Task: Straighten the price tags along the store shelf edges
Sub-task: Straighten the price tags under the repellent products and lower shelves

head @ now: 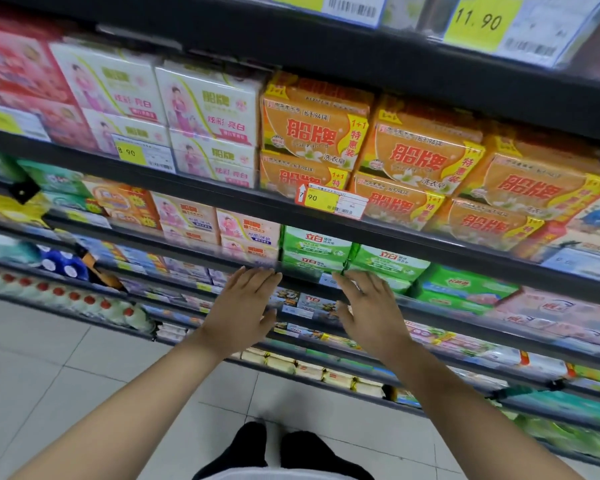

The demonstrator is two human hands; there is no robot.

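Head view: I see both hands raised at a dark shelf edge (194, 252), fingers straight, nothing held. Left hand (243, 306) has fingertips at the rail. Right hand (371, 310) is flat, grip slack, just beside a small blurred price tag (329, 280) under green soap packs (385, 265). One shelf up, a yellow price tag (331, 201) sits tilted before orange soap boxes (312, 136). Tiled floor (49, 368) below.

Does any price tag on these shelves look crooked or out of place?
Yes. The 7.90 tag under the orange soap packs sits tilted, its left end riding above the shelf edge. Both hands, left and right, reach lower.
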